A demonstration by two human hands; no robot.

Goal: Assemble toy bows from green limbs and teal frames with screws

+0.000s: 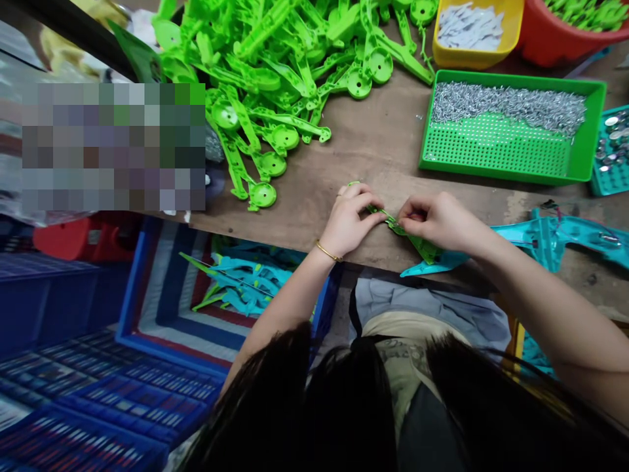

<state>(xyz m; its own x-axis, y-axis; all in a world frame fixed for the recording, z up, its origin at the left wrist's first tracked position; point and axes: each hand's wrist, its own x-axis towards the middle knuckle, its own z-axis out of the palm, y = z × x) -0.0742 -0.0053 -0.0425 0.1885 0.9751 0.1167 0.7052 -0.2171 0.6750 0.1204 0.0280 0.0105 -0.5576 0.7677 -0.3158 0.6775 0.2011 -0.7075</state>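
Note:
Both my hands work at the near edge of the wooden table (373, 151). My left hand (350, 217) is closed around one end of a green plastic part (423, 248), with a thin gold bangle on its wrist. My right hand (437, 219) pinches the same part near its middle. The part's lower end sticks out below my right hand, over a teal plastic piece (432, 265). A large pile of similar green plastic parts (275, 72) lies at the back left of the table.
A green perforated tray (511, 147) holds several small metal pins at the right. Behind it stand a yellow bin (474, 59) and a red tub (550, 42). Teal parts (565, 236) lie at the right edge. A blue crate (171, 314) with teal pieces sits below the table.

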